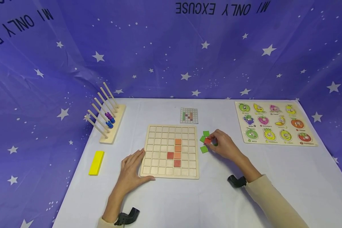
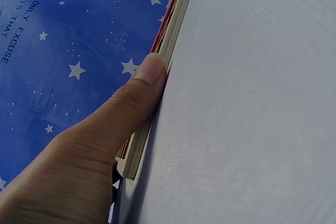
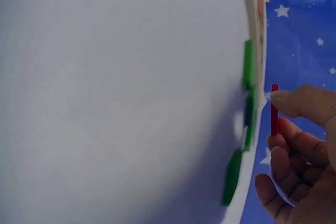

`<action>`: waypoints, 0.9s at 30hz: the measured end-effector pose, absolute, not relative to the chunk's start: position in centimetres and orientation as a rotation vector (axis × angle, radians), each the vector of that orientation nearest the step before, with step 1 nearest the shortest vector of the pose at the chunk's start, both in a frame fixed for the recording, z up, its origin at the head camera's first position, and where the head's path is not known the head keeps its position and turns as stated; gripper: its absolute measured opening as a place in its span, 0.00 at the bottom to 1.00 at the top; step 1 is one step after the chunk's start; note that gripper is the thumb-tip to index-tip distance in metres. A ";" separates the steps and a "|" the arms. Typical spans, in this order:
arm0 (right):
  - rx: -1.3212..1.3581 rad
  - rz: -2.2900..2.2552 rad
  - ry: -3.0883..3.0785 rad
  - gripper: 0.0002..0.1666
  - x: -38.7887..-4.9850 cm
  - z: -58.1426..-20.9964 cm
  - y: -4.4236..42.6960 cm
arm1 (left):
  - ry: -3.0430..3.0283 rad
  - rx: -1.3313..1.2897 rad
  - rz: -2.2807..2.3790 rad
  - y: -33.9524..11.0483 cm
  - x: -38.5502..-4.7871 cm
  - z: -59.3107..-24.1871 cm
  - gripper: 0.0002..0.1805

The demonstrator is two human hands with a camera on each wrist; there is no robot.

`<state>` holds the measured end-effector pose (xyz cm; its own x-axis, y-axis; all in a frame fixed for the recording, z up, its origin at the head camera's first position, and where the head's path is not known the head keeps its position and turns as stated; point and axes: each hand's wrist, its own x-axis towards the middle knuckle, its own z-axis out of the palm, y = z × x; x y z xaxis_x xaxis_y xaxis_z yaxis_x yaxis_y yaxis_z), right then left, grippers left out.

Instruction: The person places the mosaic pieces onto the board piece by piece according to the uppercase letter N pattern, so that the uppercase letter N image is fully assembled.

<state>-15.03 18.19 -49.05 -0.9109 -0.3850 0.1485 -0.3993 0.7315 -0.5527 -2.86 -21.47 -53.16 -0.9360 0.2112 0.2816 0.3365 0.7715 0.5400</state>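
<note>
A wooden grid board [image 1: 156, 147] lies on the table, with several orange tiles [image 1: 178, 148] in one column and two red tiles [image 1: 170, 155] in its cells. At the board's lower left corner, my left hand [image 1: 131, 172] touches the edges with spread, fairly straight fingers. The left wrist view shows its thumb [image 2: 151, 69] against the board's side. My right hand [image 1: 223, 144] pinches a red square tile [image 3: 274, 109] between thumb and fingers, above the table. Several green tiles [image 1: 204, 149] lie under and beside it, right of the board; the hand partly covers one.
Behind the board lies a small pattern card [image 1: 189, 115]. A peg rack [image 1: 112, 126] with purple and blue beads stands at the left, a yellow block [image 1: 96, 163] nearer. A fruit puzzle board [image 1: 276, 123] lies at the back right. A starry cloth [image 1: 171, 47] hangs behind.
</note>
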 end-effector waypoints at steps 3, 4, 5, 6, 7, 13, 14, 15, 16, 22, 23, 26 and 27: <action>0.709 0.947 -2.868 0.14 -14.9 -48.3 17.2 | -2.770 -0.425 -0.899 -21.5 -2.8 -53.2 0.63; 0.726 0.953 -2.859 0.14 -14.9 -48.0 16.9 | -2.768 -0.424 -0.900 -21.5 -2.9 -53.2 0.63; 0.744 0.958 -2.851 0.14 -15.0 -47.8 16.5 | -2.765 -0.425 -0.901 -21.5 -2.9 -53.3 0.63; 0.758 0.963 -2.849 0.14 -15.0 -47.6 16.1 | -2.761 -0.427 -0.904 -21.5 -2.9 -53.3 0.63; 0.774 0.969 -2.847 0.13 -15.0 -47.3 15.7 | -2.755 -0.430 -0.906 -21.6 -2.9 -53.3 0.63; 0.851 0.999 -2.835 0.13 -15.2 -46.4 13.2 | -2.738 -0.441 -0.902 -21.6 -3.0 -53.5 0.63; 0.864 1.004 -2.831 0.13 -15.2 -46.3 12.7 | -2.739 -0.440 -0.903 -21.6 -3.0 -53.5 0.63; 0.875 1.012 -2.830 0.13 -15.2 -46.2 12.3 | -2.740 -0.439 -0.906 -21.5 -3.0 -53.4 0.63; 0.886 1.020 -2.829 0.13 -15.2 -46.1 11.8 | -2.741 -0.438 -0.907 -21.5 -3.0 -53.4 0.63; 0.928 1.019 -2.858 0.14 -14.9 -45.8 9.3 | -2.753 -0.433 -0.908 -21.5 -2.9 -53.3 0.63; 0.935 1.012 -2.867 0.14 -14.8 -45.8 8.9 | -2.754 -0.433 -0.907 -21.5 -2.9 -53.3 0.64; 0.960 1.000 -2.882 0.14 -14.6 -45.9 7.8 | -2.755 -0.434 -0.900 -21.5 -2.9 -53.3 0.64; 0.972 0.996 -2.885 0.14 -14.5 -46.0 7.5 | -2.755 -0.435 -0.903 -21.5 -2.9 -53.3 0.63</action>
